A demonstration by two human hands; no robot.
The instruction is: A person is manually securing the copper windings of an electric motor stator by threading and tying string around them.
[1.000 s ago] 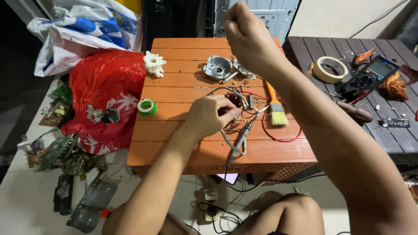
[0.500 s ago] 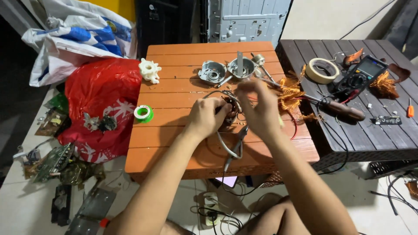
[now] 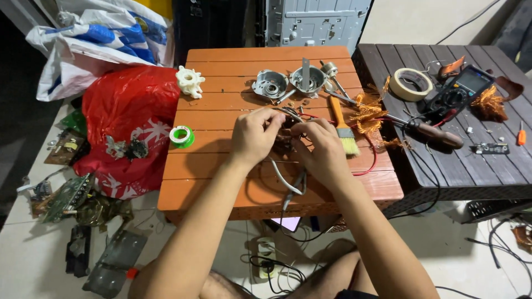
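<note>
At the middle of the orange slatted bench (image 3: 221,182), a small dark part wound with copper wire (image 3: 285,135) is held between both hands. It is mostly hidden by the fingers, so its exact shape cannot be told. It is judged to be compact and fairly heavy for its bulk, with a stiff core and thin windings that would bend or snap easily; it would best be taken by the solid body, not by the loose strands or the leads. The left hand (image 3: 254,135) is closed on it from the left, fingers curled over the top. The right hand (image 3: 322,148) is closed on it from the right, fingertips pinched at its near edge. White and red wires (image 3: 282,180) trail from under the hands toward the front edge, limp and likely to snag.

Beyond the hands, two grey metal housings (image 3: 288,82) are set side by side near the far edge, rigid and probably weighty. An orange-handled brush (image 3: 342,130) lies just beside the right hand, and frayed copper wire (image 3: 366,111) is heaped to its right. A white plastic gear (image 3: 190,82) and a green roll of tape (image 3: 181,136) lie well apart to the left.

To the right, a dark slatted bench (image 3: 471,166) carries a roll of masking tape (image 3: 412,84), a multimeter (image 3: 460,94) and a soldering iron (image 3: 438,134). On the tiled floor (image 3: 33,266), a red bag (image 3: 124,127) and circuit boards (image 3: 69,194) are piled at the left.
</note>
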